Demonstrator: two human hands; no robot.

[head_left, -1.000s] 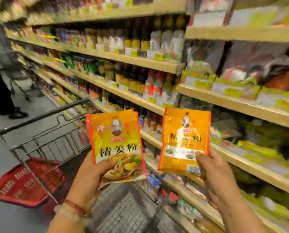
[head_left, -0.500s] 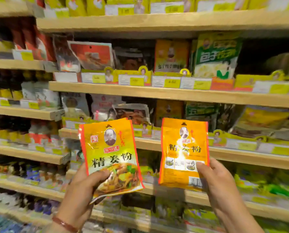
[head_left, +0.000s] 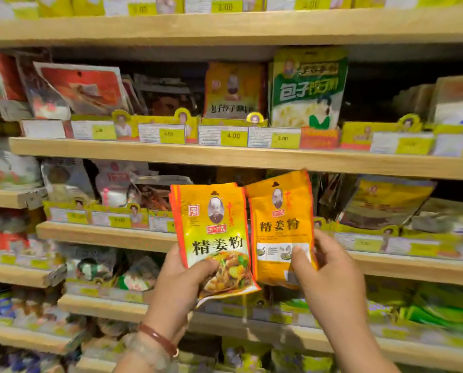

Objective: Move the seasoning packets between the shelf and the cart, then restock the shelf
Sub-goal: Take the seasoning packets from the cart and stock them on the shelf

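I hold two orange-yellow seasoning packets upright in front of the wooden shelf (head_left: 225, 157). My left hand (head_left: 182, 286) grips the left packet (head_left: 211, 232) by its lower edge, thumb across the food picture. My right hand (head_left: 330, 275) pinches the right packet (head_left: 281, 227) at its lower right corner. The two packets touch side by side, the right one a little higher and just below the shelf board's front edge. The cart is out of view.
Wooden shelves run across the whole view, stocked with seasoning packets behind yellow price tags. A yellow packet (head_left: 233, 90) and a green-and-white packet (head_left: 308, 87) stand on the shelf above. Dark and red packets (head_left: 85, 87) lean at the upper left. Lower shelves (head_left: 103, 305) hold more goods.
The view swung from the cart and aisle to face the shelves. Both hands brought the packets together and moved them up and closer to the shelf.
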